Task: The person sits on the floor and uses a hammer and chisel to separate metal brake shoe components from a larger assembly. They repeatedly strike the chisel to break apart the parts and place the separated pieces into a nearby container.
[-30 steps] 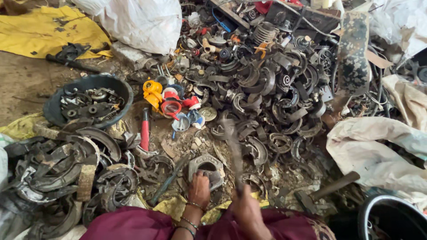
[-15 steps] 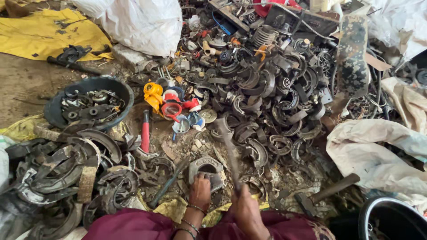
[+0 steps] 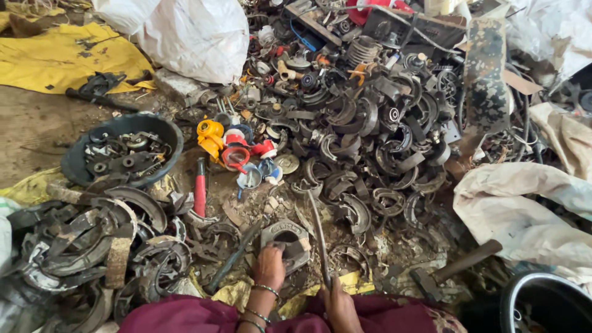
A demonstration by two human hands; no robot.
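Grey metal casting (image 3: 285, 237) with a round hole, flat on the dirt floor (image 3: 37, 132) at bottom centre, hemmed in by scrap on every side. Left hand (image 3: 270, 266) pressed on its near edge, fingers curled over the rim, gripping it. Right hand (image 3: 338, 303) clenched around the lower end of a long thin metal rod (image 3: 319, 231), slanted up and away just right of the casting; tip perhaps resting among the debris, hard to tell. Little free room: curved brake shoes (image 3: 357, 142) heaped beyond, more stacked at left (image 3: 92, 237), a hammer (image 3: 453, 268) lying to the right. Bare earth open only at far left, beside a black basin of parts (image 3: 123, 154) and a yellow sheet (image 3: 68, 55). White sacks (image 3: 191, 34) at the back.
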